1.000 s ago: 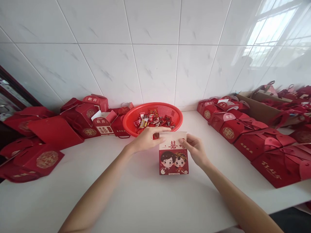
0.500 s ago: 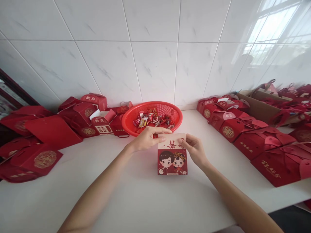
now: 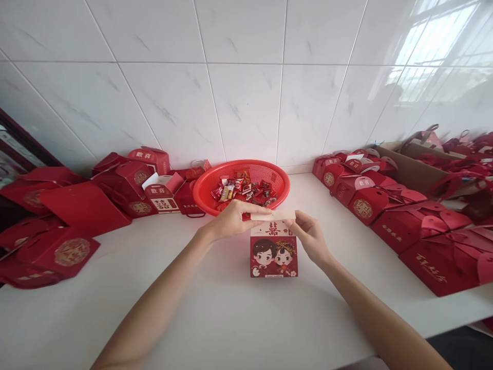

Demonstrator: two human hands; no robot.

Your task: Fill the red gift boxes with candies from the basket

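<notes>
A small red and cream gift box [image 3: 273, 257] with a cartoon couple on its front stands upright on the white table. My left hand [image 3: 235, 221] grips the top of the box from the left, its fingers lying along the back edge. From the right, my right hand [image 3: 309, 234] pinches the upper right corner, thumb in front and fingers behind. Between the hands a cream flap [image 3: 274, 216] at the top is folded over. Just behind the box sits a red plastic basket [image 3: 283, 177] with wrapped candies [image 3: 228, 192] in it.
Red gift boxes [image 3: 140, 177] crowd the table's left side. A row of red boxes [image 3: 398, 226] runs along the right, beside a brown cardboard carton [image 3: 408, 167] with more red items. A tiled wall [image 3: 246, 103] rises behind the white table [image 3: 215, 308].
The cream top flap has bent toward me and now appears as a narrow strip above the printed front. Both hands have stayed almost in place on the box.
</notes>
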